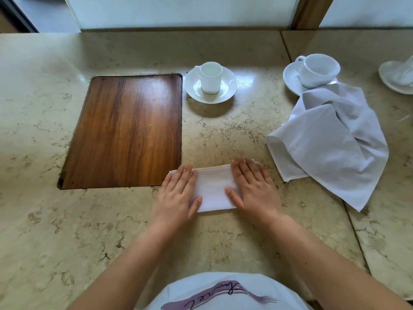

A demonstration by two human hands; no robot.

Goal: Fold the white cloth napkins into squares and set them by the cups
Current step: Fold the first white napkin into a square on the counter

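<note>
Both forearms reach in from the near edge. Left hand (176, 193) and right hand (252, 189) lie flat, fingers (240, 168) extended, gripping nothing, pressing the folded napkin (212, 189) onto the surface (223, 135) beside the wooden inset (127, 130). Judgement: slide palms outward to set creases, square the edges, then place by the small cup (211, 78). Loose napkin (330, 139) by the second cup (319, 69) isn't folded yet.

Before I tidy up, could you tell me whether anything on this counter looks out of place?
Yes: the unfolded napkin lies crumpled at the right, one corner draped over the saucer of the wide cup. Everything else looks orderly.
</note>
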